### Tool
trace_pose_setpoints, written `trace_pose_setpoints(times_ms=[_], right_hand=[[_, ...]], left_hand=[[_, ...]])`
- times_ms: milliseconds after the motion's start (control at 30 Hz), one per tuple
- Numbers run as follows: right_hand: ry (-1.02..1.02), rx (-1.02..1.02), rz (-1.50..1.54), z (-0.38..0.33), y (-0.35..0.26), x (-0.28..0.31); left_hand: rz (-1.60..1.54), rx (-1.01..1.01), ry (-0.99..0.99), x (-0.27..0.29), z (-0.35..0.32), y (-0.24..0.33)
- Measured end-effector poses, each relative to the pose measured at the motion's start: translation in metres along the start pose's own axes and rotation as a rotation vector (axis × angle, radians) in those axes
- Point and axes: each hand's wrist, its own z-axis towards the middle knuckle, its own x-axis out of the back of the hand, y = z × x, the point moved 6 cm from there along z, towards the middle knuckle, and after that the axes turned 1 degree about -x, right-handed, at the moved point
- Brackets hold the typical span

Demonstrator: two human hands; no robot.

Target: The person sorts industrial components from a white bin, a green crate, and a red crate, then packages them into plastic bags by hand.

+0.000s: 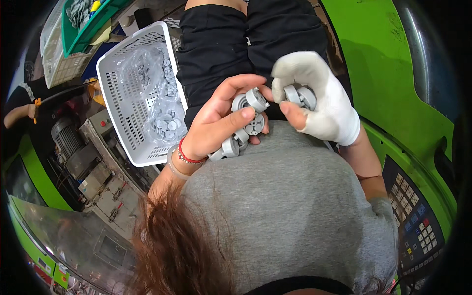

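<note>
Looking down from the head camera, both hands meet in front of a grey shirt (290,196), over a lap in black shorts (221,39). The left hand (221,123) is bare, with a red bracelet (189,156) and a clear band at the wrist, and it is cupped around a cluster of grey wheels (246,123): round moulded plastic pieces joined together, the thumb pressed across the front of them, the fingers curled behind the top one. More of the cluster hangs down below the palm, near the shirt. The right hand (319,98) wears a white glove (334,113) with the thumb tip bare, and it is curled loosely around two more grey pieces (300,96), held just beside the left hand's cluster; whether the two bunches are connected I cannot tell. To the left of the lap sits a white basket (118,118) with perforated walls, and inside it lies a clear bag (152,93) full of the same grey parts. Farther left, at the top corner, a green bin (83,34) rests on another pale crate. On the right a green machine housing (383,73) curves round, with a keypad panel (413,221) on its near side. At the far left edge another person's arm (17,115) shows, well apart from the hands.
</note>
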Motion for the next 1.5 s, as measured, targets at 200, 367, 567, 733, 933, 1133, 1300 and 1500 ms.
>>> trace_pose_setpoints(times_ms=[200, 367, 567, 733, 933, 1133, 1300, 1500], right_hand=[[-0.073, 0.157, -0.511, 0.005, -0.016, -0.009], [-0.063, 0.185, -0.590, 0.002, -0.016, -0.007], [-0.009, 0.176, -0.590, -0.003, -0.015, -0.002], [-0.060, -0.818, 0.749, -0.018, 0.027, -0.015], [-0.090, -0.875, 0.717, -0.017, 0.026, -0.020], [-0.059, -0.860, 0.587, -0.015, 0.026, -0.021], [-0.091, -0.641, 0.501, -0.008, 0.026, -0.013], [-0.049, -0.089, 0.345, 0.000, 0.008, -0.001]], left_hand=[[-0.016, 0.007, 0.116, 0.003, -0.001, -0.004], [0.243, -0.059, 0.082, 0.000, -0.001, 0.002], [0.237, -0.033, 0.080, -0.003, -0.001, 0.001], [0.290, -0.073, 0.048, -0.004, -0.001, 0.005], [0.185, -0.071, 0.062, -0.005, 0.000, 0.001], [0.228, -0.057, 0.049, -0.004, 0.000, 0.001], [0.168, -0.107, 0.066, -0.002, 0.000, 0.003], [0.162, -0.062, -0.034, -0.004, 0.000, 0.004]])
